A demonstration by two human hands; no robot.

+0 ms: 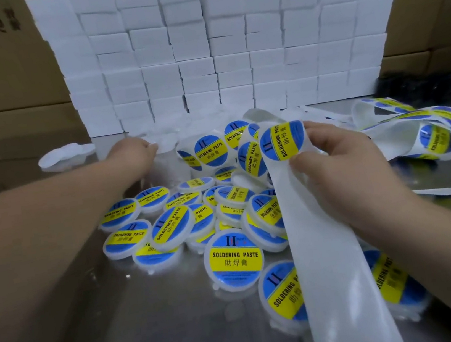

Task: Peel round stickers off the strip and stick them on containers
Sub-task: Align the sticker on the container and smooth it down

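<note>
Fetching stage: left hand (132,152) reaches a blank container (168,145) at eleven o'clock, grip unclear; right hand (345,165) pinches the strip (314,231) below its top sticker (282,141). Next: peel, then press centred.

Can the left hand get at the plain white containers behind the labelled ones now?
Probably yes: the left hand is right at the plain white containers, with nothing between them.

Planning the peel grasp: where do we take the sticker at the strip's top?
Pinch the sticker at its upper rim, coming from above-left: that edge seems to stand free where the strip bends back, while the right hand covers its lower right edge.
</note>
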